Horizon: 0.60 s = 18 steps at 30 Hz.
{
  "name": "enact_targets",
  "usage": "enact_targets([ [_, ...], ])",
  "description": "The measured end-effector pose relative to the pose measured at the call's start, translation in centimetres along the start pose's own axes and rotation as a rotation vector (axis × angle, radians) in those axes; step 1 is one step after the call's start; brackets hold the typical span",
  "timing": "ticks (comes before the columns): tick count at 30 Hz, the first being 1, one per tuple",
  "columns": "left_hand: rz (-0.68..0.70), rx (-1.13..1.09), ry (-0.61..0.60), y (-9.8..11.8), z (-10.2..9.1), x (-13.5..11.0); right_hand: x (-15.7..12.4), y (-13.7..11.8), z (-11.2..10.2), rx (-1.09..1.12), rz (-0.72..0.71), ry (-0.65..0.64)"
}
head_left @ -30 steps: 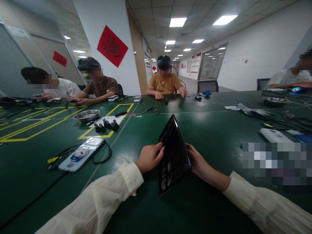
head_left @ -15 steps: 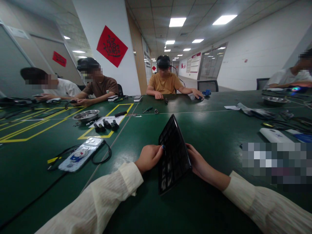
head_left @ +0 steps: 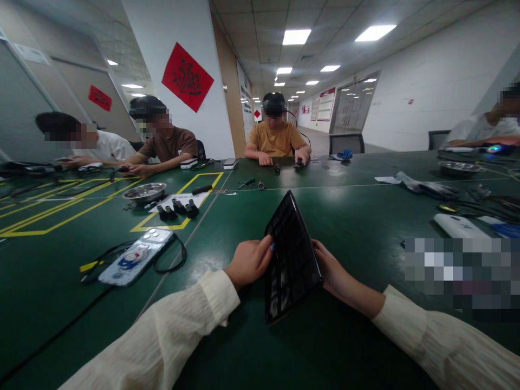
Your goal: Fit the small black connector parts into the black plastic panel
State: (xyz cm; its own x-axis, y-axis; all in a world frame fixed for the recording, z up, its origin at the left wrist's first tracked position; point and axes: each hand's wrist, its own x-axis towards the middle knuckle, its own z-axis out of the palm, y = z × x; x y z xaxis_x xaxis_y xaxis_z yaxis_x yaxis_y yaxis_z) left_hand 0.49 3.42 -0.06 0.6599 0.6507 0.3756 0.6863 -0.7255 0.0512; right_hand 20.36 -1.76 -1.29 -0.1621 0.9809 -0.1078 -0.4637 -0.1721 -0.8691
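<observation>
A glossy black tablet (head_left: 289, 259) stands tilted on its edge above the green table (head_left: 357, 216), its dark screen turned to the left. My left hand (head_left: 248, 262) grips its left edge, fingers curled against the screen side. My right hand (head_left: 331, 268) holds it from behind on the right, mostly hidden by the tablet. Both sleeves are cream-coloured.
A phone (head_left: 134, 255) with a black cable lies at the left. Farther back are a metal bowl (head_left: 143, 192) and small black parts (head_left: 177, 208) inside yellow tape lines. A white device (head_left: 457, 225) and cables lie at the right. Several people sit around the table.
My hands and the tablet have barely shifted. The person in the yellow shirt opposite reached out to one side, then drew that hand back to the front.
</observation>
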Motion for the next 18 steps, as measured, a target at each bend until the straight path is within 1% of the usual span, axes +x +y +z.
enact_targets([
  [6,0.026,-0.043,0.003,0.00,-0.23,0.00,0.30,0.39,-0.40,-0.010,-0.007,-0.004],
  [10,0.028,-0.035,-0.003,-0.03,-0.18,0.01,0.38,0.36,-0.34,-0.008,-0.008,0.011],
  [14,0.035,-0.017,-0.016,-0.10,-0.19,0.04,0.23,0.21,-0.27,-0.016,-0.015,0.000],
  [18,0.030,-0.009,-0.005,-0.09,-0.31,0.06,0.08,0.20,-0.30,-0.029,-0.018,-0.001],
])
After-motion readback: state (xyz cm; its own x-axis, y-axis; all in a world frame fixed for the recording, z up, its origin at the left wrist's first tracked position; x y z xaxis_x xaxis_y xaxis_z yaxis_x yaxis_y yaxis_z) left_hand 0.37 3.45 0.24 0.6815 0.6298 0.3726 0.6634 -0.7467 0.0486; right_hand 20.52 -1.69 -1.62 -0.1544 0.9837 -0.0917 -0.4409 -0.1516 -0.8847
